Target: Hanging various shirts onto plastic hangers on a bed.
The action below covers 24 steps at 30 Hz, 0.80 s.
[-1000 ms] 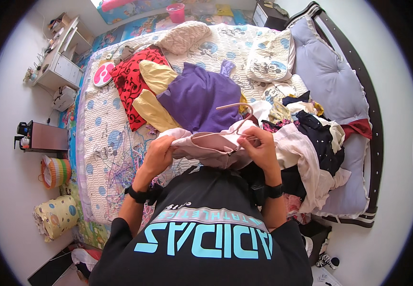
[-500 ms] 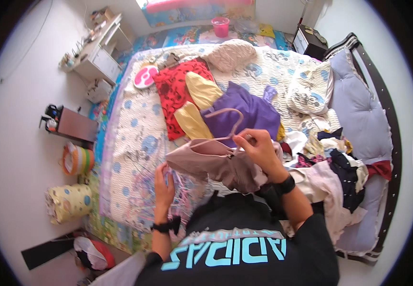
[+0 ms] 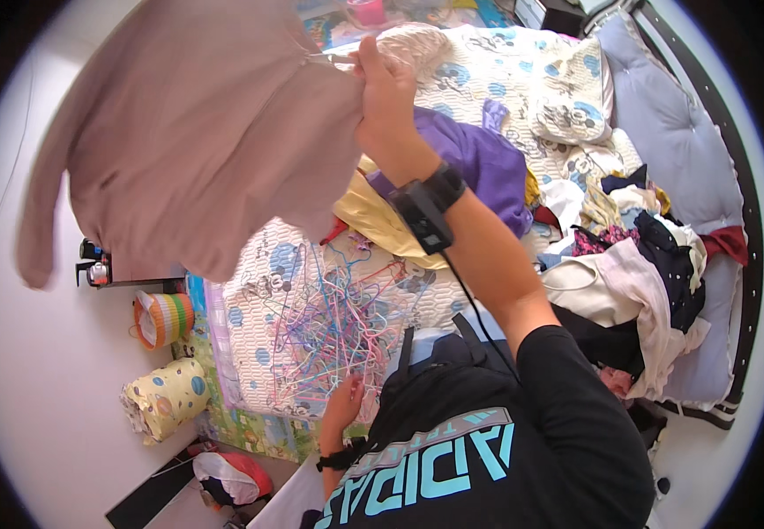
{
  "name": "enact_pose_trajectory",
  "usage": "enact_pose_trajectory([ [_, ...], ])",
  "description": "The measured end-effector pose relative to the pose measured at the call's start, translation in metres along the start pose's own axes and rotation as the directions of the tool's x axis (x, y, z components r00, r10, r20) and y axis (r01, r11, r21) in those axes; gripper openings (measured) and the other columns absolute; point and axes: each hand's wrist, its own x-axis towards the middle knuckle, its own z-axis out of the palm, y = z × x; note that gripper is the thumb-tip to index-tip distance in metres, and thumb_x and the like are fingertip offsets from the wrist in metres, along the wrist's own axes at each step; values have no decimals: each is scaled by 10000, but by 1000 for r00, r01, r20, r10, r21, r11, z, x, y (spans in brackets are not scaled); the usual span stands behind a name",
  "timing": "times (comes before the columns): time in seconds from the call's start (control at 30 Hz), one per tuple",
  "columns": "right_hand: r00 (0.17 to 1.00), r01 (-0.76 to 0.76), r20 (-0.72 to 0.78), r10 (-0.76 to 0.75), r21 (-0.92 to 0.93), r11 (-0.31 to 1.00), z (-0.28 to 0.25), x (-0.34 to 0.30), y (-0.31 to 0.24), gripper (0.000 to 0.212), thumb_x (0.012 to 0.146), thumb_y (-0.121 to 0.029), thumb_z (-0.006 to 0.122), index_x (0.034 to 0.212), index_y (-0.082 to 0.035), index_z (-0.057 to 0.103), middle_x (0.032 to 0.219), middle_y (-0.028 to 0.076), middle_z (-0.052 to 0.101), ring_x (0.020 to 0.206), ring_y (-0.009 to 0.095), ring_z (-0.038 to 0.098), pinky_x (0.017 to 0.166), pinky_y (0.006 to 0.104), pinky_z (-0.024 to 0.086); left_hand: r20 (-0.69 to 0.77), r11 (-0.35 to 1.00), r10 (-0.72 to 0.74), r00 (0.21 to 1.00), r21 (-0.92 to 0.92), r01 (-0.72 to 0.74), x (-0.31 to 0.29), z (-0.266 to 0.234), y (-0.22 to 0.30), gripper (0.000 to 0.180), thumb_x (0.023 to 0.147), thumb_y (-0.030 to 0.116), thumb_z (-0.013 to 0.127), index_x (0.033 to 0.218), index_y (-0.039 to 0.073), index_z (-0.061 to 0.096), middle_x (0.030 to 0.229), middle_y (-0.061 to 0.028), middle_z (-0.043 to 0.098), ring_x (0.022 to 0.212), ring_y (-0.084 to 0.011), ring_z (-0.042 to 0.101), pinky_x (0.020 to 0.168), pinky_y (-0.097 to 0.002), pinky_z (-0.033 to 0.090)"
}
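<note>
My right hand (image 3: pixel 386 101) is raised near the top, its fingers closed on a dusty-pink long-sleeved top (image 3: pixel 197 132). The top swings out to the left, slightly blurred, with one sleeve hanging down. A pale piece, perhaps part of its hanger (image 3: pixel 329 58), shows beside my fingers. Low in the middle, my left hand (image 3: pixel 344 401) is at the near edge of a tangled heap of thin pink, blue and purple hangers (image 3: pixel 333 322). Its fingers are loosely bent and apart, with nothing visible in them. Beyond my right forearm lie a purple garment (image 3: pixel 479 163) and a yellow one (image 3: pixel 373 212).
The bed has a patterned quilted cover (image 3: pixel 258 353). A mixed clothes pile (image 3: pixel 616 264) lies at the right, near the grey padded headboard (image 3: pixel 664 115). A striped basket (image 3: pixel 163 319) and a yellow patterned roll (image 3: pixel 170 401) stand at the left. A pink bucket (image 3: pixel 366 11) is at the far end.
My right hand has lifted the pink top up and to the left, away from my body. My left hand has come off the top and dropped down beside the hangers.
</note>
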Motion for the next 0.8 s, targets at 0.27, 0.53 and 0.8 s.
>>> enact_pose_trajectory([
  [0.27,801,6,-597,-41,-60,998,-236,28,21,305,975,-344,616,1001,-40,640,877,4,601,812,124,550,745,286,469,-136,989,-123,983,69,134,38,17,44,257,989,217,534,1119,13,620,979,-178,692,850,-247,683,738,-352,523],
  [0.53,310,-900,-934,-178,-349,263,-744,-100,-42,278,934,-274,582,978,-14,671,850,104,654,695,219,654,632,327,508,403,829,-416,815,-201,522,74,100,35,319,1045,297,445,1110,41,624,901,-42,672,790,-114,616,685,-267,488],
  [0.8,500,-866,-688,525,-410,287,-644,-194,-22,254,970,-251,568,1136,-60,588,798,74,656,659,162,645,594,279,526,13,849,-500,866,205,487,56,75,-27,348,963,266,568,1135,-36,584,1033,-188,661,941,-286,638,828,-381,498],
])
